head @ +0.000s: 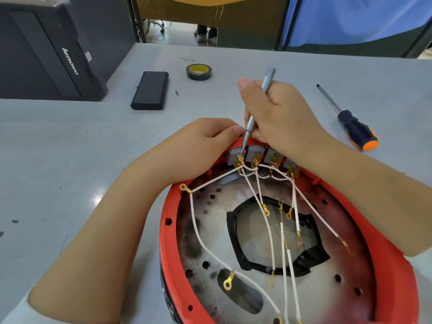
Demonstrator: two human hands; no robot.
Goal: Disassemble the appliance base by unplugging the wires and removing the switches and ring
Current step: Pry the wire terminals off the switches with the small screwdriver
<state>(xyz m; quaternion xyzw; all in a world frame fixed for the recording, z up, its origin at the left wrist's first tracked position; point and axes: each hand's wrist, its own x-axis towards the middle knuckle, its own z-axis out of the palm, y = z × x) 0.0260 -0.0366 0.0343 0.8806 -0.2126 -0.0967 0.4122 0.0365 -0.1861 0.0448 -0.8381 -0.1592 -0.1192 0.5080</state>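
I see the red base (397,277) lying open side up on the grey worktop (70,148), and I take it as my landmark. At its far rim sits a row of grey switches (254,154) with brass terminals, white wires (198,230) trailing back over the scorched metal plate. My right hand (278,113) is clenched round a slim metal probe (254,111), its long axis slanting down and leftward, tip on the leftmost switch's terminal (239,160). My left hand (205,141) pinches the rim just left of that tip, steadying it. Beyond the base lie a screwdriver (350,122), tape roll (198,71) and black case (150,90).
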